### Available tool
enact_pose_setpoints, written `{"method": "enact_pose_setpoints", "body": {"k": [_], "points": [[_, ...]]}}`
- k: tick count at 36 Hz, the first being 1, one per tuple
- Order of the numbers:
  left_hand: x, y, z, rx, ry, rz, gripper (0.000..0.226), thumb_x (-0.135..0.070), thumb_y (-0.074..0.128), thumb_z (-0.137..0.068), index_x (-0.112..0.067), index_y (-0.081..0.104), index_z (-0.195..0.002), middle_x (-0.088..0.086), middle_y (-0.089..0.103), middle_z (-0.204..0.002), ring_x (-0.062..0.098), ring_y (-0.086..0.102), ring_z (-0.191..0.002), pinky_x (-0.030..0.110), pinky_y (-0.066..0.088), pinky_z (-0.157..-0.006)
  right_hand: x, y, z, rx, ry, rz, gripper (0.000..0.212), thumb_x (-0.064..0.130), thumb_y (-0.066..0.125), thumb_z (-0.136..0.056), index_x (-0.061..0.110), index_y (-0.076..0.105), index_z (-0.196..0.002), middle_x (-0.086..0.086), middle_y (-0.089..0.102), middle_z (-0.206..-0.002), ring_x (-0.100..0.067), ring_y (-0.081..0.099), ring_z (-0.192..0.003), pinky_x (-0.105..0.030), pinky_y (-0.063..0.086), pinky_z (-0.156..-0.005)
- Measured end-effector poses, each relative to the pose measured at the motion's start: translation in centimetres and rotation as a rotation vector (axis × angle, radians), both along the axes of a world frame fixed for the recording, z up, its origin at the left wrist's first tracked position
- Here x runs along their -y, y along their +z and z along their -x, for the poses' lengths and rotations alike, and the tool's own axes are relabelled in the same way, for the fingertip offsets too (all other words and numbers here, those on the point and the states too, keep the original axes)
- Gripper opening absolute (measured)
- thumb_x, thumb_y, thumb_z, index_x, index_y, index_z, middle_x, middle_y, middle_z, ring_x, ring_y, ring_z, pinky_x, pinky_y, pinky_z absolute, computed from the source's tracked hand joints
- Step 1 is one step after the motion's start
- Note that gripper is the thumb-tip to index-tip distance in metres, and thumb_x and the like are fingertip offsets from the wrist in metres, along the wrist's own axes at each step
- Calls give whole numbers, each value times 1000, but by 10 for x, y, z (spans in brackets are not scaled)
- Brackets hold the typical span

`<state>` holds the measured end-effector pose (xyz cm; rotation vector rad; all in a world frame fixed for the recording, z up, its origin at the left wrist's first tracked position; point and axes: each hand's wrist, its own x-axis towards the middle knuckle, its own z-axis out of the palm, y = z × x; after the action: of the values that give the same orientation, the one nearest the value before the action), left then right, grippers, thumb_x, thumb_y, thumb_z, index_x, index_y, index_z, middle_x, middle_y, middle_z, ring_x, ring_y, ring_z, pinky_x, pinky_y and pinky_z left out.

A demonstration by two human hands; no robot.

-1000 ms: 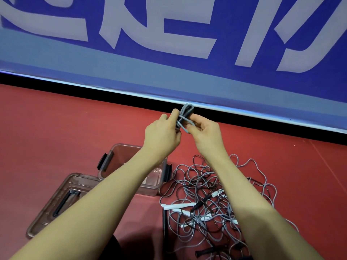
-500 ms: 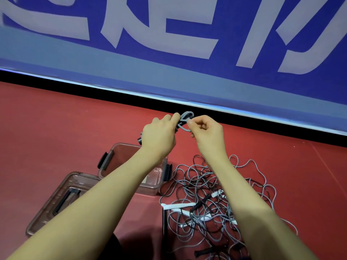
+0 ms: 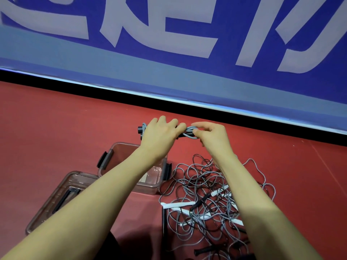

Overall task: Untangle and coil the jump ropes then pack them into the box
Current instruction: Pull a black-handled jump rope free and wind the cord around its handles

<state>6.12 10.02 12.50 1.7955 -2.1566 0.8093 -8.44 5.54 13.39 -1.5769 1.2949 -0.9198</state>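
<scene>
While clamped in the left hand above the open box, with right hand fingertips pinching its grey cord, coiled jump rope judged light, springy and best gripped across wraps and 2 black handles.

The lower part of the view is occupied by a red floor with a smooth, matte surface. A faint straight seam is seen running diagonally across the floor at the right. The floor is bounded at the far side by a black strip, above which a narrow, pale, reflective edge is located. The upper part of the view is filled by a blue banner, on which large pale lettering is printed. Even, diffuse lighting is observed throughout.
</scene>
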Motion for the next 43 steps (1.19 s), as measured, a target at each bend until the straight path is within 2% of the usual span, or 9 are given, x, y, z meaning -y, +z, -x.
{"method": "enact_pose_setpoints", "body": {"k": [4, 7, 12, 16, 20, 24, 26, 35, 43], "points": [[-1, -1, 1, 25, -36, -11, 22, -10, 39, -68, -16, 59, -72, 1, 48, -57, 24, 46, -47, 24, 21, -48, 2, -2, 3, -60, 25, 54, 20, 2, 61, -82, 19, 71, -83, -1, 59, -69, -8, 38, -47, -20, 29, -46], [0, -1, 3, -39, -28, -53, 24, -2, 68, -54, -13, 59, -74, 3, 50, -59, 27, 49, -48, 25, 31, -45, 5, -1, 5, -64, 48, 94, 19, 2, 62, -83, 19, 69, -82, -1, 48, -62, -9, 35, -48, -15, 27, -42], [1, -5, 5, -121, 20, -113, 43, -2, 82, -39, -12, 57, -74, 2, 49, -59, 27, 46, -44, 20, 19, -42, 6, -1, 6, -172, 115, 173, 15, 1, 57, -88, 15, 63, -89, -8, 47, -97, -12, 48, -77, -4, 35, -59], [-3, -3, 6, -120, -19, -187, 31, -22, 66, -67, -13, 53, -94, 3, 55, -82, 30, 55, -70, 28, 27, -47, 4, -5, 7, -211, 196, 143, 14, 2, 50, -92, 14, 56, -94, -7, 54, -110, -18, 53, -98, -19, 37, -81], [-8, 0, 7, -234, -73, -227, 59, -51, 15, -64, -15, 47, -99, 1, 53, -92, 27, 53, -84, 29, 28, -57, 3, -7, 8, -167, 185, 99, 16, 3, 48, -92, 18, 53, -90, -6, 60, -95, -15, 53, -73, -25, 41, -64], [-6, -4, 6, -340, -93, -179, 61, -52, 3, -75, -18, 51, -92, -2, 53, -84, 24, 54, -81, 30, 27, -57, 1, -5, 8, -122, 180, 71, 19, 3, 51, -90, 21, 54, -84, -7, 62, -91, -20, 57, -75, -31, 45, -67], [-5, -5, 7, -378, -56, -153, 58, -56, 6, -85, -21, 53, -86, -5, 50, -77, 21, 54, -78, 29, 28, -56, -1, -5, 6, -109, 164, 69, 21, 2, 52, -90, 22, 53, -81, -9, 63, -94, -27, 61, -84, -37, 49, -74], [-4, 3, 12, -567, 39, -233, 38, -50, 35, -86, -17, 52, -82, -3, 53, -74, 22, 52, -73, 29, 31, -56, -2, -3, 1, -53, 101, 140, 15, -1, 51, -87, 13, 57, -88, -5, 60, -88, -14, 53, -76, -8, 39, -57], [-5, 10, 18, -713, 29, -271, 31, -41, 40, -96, -16, 49, -78, -4, 54, -74, 23, 53, -76, 34, 40, -62, -2, -2, -5, 36, 35, 183, 28, -5, 48, -82, 22, 52, -76, -15, 61, -100, -24, 57, -88, -22, 44, -68]]}}
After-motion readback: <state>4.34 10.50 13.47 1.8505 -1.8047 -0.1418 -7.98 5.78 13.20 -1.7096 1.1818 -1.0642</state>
